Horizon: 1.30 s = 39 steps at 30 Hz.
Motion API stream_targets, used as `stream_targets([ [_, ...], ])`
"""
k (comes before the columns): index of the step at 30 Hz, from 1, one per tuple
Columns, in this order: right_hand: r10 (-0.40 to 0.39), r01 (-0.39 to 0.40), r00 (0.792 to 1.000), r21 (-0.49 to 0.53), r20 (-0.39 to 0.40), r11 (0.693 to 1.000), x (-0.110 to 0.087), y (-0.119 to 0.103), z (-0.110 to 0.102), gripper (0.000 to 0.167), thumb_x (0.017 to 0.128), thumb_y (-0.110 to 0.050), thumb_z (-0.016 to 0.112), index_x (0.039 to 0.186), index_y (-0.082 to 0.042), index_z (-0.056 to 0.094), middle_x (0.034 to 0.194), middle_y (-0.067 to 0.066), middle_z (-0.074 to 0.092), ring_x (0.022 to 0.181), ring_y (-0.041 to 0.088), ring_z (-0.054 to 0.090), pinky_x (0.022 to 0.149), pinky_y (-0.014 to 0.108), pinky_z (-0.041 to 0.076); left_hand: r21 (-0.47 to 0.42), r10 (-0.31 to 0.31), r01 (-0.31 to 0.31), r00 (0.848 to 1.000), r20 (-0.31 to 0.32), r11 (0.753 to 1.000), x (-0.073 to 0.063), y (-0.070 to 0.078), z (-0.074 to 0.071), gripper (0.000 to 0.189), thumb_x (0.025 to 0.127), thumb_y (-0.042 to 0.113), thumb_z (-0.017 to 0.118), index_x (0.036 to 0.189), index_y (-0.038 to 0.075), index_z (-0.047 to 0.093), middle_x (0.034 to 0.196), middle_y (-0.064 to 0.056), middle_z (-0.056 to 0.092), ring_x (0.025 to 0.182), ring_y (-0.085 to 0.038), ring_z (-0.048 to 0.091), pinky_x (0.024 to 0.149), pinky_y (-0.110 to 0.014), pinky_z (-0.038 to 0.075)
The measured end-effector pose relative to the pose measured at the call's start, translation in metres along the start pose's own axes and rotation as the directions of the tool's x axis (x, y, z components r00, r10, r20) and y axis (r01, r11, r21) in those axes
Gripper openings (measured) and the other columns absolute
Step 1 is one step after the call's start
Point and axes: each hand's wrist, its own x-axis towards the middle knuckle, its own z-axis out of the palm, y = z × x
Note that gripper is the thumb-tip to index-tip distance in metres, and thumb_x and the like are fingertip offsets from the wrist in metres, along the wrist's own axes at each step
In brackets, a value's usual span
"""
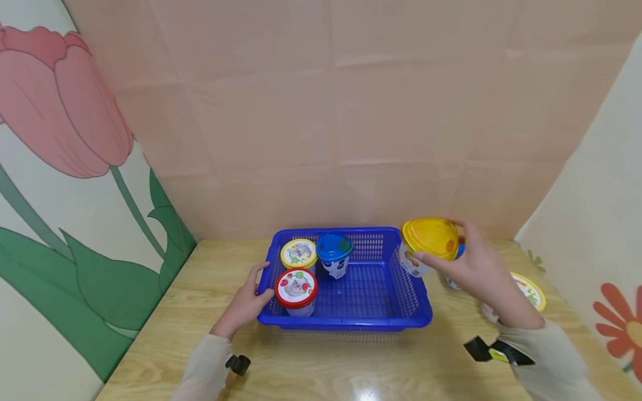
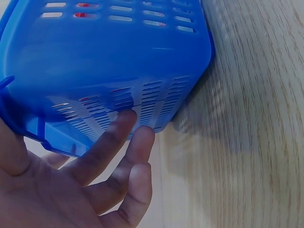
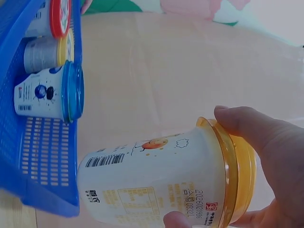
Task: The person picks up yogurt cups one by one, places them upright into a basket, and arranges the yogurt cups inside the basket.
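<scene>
My right hand (image 1: 478,273) grips a white yogurt cup with a yellow lid (image 1: 431,238) by its lid, above the right rim of a blue plastic basket (image 1: 346,322). Tilted in the right wrist view, the cup shows its printed side and barcode. On the basket's left side, my left hand (image 1: 247,305) holds the rim, the fingers lying along the outer wall in the left wrist view. Inside the basket, a red-rimmed tub (image 1: 296,288) stands at the front left. A yellow-rimmed tub (image 1: 298,253) is behind it, beside a blue-lidded cup (image 1: 334,250).
Right of the basket, another yellow-rimmed tub (image 1: 533,292) stands on the wooden table (image 1: 341,367), partly hidden by my right wrist. A blue-topped cup (image 1: 453,283) shows behind my right hand. A brown paper-like backdrop (image 1: 321,111) rises at the table's back edge.
</scene>
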Motion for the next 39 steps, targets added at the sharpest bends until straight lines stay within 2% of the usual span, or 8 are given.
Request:
stream_targets([
  [3, -0.007, 0.006, 1.0, 0.022, 0.022, 1.0, 0.003, -0.005, 0.004, 0.107, 0.08, -0.066, 0.072, 0.154, -0.005, 0.024, 0.128, 0.029, 0.053, 0.099, 0.04, 0.059, 0.066, 0.036, 0.053, -0.009, -0.001, 0.001, 1.0, 0.003, 1.0, 0.0, 0.0, 0.0, 0.067, 0.095, 0.019, 0.06, 0.154, 0.027, 0.029, 0.112, -0.021, 0.069, 0.087, -0.023, 0.07, 0.076, -0.04, 0.057],
  [8, -0.009, 0.008, 0.998, 0.007, 0.07, 1.0, 0.008, -0.012, 0.012, 0.106, 0.079, -0.069, 0.071, 0.154, -0.01, 0.023, 0.128, 0.031, 0.053, 0.093, 0.039, 0.061, 0.06, 0.032, 0.051, -0.016, -0.007, 0.007, 1.0, 0.0, 1.0, -0.002, 0.002, 0.001, 0.067, 0.095, 0.018, 0.06, 0.154, 0.026, 0.029, 0.114, -0.022, 0.069, 0.088, -0.024, 0.071, 0.077, -0.041, 0.058],
  [13, -0.037, 0.036, 0.993, 0.008, 0.108, 0.999, 0.013, -0.019, 0.019, 0.104, 0.078, -0.069, 0.072, 0.152, -0.012, 0.026, 0.133, 0.033, 0.052, 0.102, 0.044, 0.062, 0.066, 0.039, 0.056, -0.006, -0.025, 0.025, 1.0, 0.006, 1.0, -0.001, 0.002, 0.0, 0.067, 0.095, 0.02, 0.059, 0.154, 0.027, 0.028, 0.115, -0.022, 0.068, 0.088, -0.024, 0.07, 0.077, -0.04, 0.057],
  [18, -0.063, 0.059, 0.99, 0.041, 0.129, 0.997, 0.018, -0.025, 0.026, 0.104, 0.077, -0.068, 0.073, 0.151, -0.01, 0.028, 0.132, 0.029, 0.054, 0.106, 0.043, 0.061, 0.072, 0.043, 0.059, -0.003, -0.022, 0.022, 1.0, 0.012, 1.0, -0.001, 0.002, -0.001, 0.068, 0.095, 0.019, 0.059, 0.155, 0.026, 0.027, 0.116, -0.023, 0.067, 0.09, -0.025, 0.069, 0.078, -0.041, 0.057],
  [27, -0.061, 0.044, 0.978, 0.089, 0.198, 0.995, 0.023, -0.033, 0.042, 0.105, 0.076, -0.065, 0.076, 0.15, -0.008, 0.027, 0.127, 0.028, 0.054, 0.097, 0.036, 0.064, 0.074, 0.042, 0.06, -0.003, -0.036, 0.036, 0.999, 0.017, 0.999, -0.001, 0.003, 0.0, 0.068, 0.095, 0.02, 0.059, 0.155, 0.027, 0.027, 0.118, -0.024, 0.066, 0.092, -0.026, 0.069, 0.079, -0.043, 0.057],
  [33, -0.086, 0.066, 0.968, 0.093, 0.235, 0.993, 0.025, -0.038, 0.054, 0.101, 0.078, -0.062, 0.077, 0.148, -0.008, 0.029, 0.13, 0.026, 0.055, 0.104, 0.037, 0.063, 0.083, 0.047, 0.058, -0.008, -0.029, 0.029, 0.999, 0.015, 1.0, -0.001, 0.004, 0.0, 0.068, 0.095, 0.02, 0.059, 0.155, 0.027, 0.027, 0.118, -0.024, 0.066, 0.091, -0.026, 0.069, 0.078, -0.041, 0.057],
  [39, -0.106, 0.086, 0.956, 0.086, 0.272, 0.993, 0.026, -0.041, 0.064, 0.097, 0.076, -0.063, 0.078, 0.144, -0.01, 0.033, 0.126, 0.021, 0.059, 0.101, 0.031, 0.063, 0.082, 0.044, 0.058, -0.011, -0.041, 0.041, 0.999, 0.017, 0.999, -0.001, 0.004, 0.0, 0.068, 0.095, 0.02, 0.058, 0.155, 0.028, 0.026, 0.117, -0.023, 0.066, 0.09, -0.026, 0.069, 0.077, -0.04, 0.057],
])
